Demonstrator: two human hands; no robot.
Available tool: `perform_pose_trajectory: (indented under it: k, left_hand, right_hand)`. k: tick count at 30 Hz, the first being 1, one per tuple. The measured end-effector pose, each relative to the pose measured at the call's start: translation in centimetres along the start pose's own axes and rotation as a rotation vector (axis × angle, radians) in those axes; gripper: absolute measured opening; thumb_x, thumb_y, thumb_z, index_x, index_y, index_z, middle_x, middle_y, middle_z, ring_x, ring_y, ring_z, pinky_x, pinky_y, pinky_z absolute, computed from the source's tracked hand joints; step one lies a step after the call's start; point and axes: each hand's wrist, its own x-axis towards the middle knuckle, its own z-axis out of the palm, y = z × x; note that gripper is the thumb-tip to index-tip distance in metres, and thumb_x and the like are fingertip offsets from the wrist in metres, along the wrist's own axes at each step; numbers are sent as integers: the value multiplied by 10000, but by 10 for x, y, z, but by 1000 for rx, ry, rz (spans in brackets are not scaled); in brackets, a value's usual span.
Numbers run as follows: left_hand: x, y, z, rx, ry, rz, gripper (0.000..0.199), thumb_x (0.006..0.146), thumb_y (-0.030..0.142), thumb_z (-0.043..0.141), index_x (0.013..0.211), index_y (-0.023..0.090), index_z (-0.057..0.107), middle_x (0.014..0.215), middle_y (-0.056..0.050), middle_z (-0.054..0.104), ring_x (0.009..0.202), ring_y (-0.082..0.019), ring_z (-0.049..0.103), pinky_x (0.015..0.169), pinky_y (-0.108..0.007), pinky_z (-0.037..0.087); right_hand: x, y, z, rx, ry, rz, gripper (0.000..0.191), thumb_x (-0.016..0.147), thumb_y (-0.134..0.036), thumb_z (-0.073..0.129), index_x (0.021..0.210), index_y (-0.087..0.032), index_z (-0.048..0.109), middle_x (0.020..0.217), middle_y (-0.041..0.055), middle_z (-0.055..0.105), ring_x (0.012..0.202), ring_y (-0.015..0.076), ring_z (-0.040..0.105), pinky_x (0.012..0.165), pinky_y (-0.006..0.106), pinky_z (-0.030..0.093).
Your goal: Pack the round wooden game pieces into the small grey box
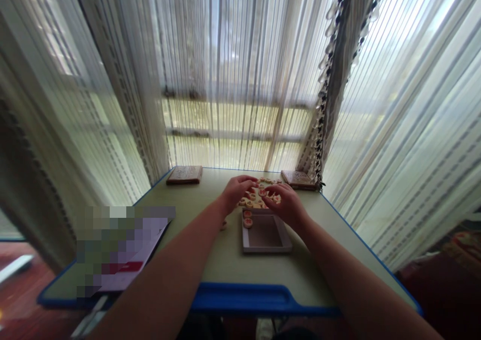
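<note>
- Pale tabletop, blue edge, curtains behind.
- Shallow open box on it, two xiangqi pieces at its far-left corner.
- Left hand: fingers curved by the loose pieces, can't tell if gripping.
- Right hand: pinching a red-marked xiangqi piece.
- Loose pieces: scattered just beyond box.

Pale green tabletop with blue edging, near sheer white striped curtains. Wide window behind them, daylight filtering through (whiter above, yellow-green lower down). Grey gathered drape with beaded trim, right of centre. Glossy reddish floor, lower left.
</note>
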Motion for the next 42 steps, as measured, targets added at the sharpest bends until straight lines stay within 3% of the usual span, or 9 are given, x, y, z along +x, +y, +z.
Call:
perform_pose_trajectory:
  k: [4,6,8,16,42]
  left_hand:
    - [3,-12,-14,716,249,23,269,713,344,476,747,150,660,733,-72,651,698,-169,584,622,-273,439]
    - [1,-16,-16,995,292,6,293,714,386,475,727,166,669,751,-90,654,740,-201,591,656,-292,436]
    - [0,-17,-15,1120,305,10,326,740,409,440,765,181,672,787,-97,656,762,-209,594,668,-293,436]
    - [-1,-18,-11,1193,277,15,383,763,450,398,817,192,675,815,-103,660,746,-207,602,636,-278,444]
    - [-2,-17,-6,1219,266,-3,385,767,415,378,841,191,682,827,-117,659,768,-225,607,659,-301,454]
  right_hand:
    - [-4,-8,9,29,-176,-2,188,698,-344,616,796,-186,640,745,38,625,753,166,529,737,309,407]
    - [-5,-13,13,37,-262,-8,217,687,-375,625,802,-193,651,741,35,624,749,162,525,714,292,402]
    - [-6,-17,15,20,-315,-19,238,682,-400,627,815,-206,662,749,34,622,754,161,518,708,284,395]
    - [-5,-17,14,-87,-376,-31,224,711,-416,599,833,-248,684,768,41,613,794,174,499,731,290,374]
    - [-5,-25,12,-138,-373,-99,259,769,-456,517,810,-259,679,757,33,619,782,165,504,709,272,370]
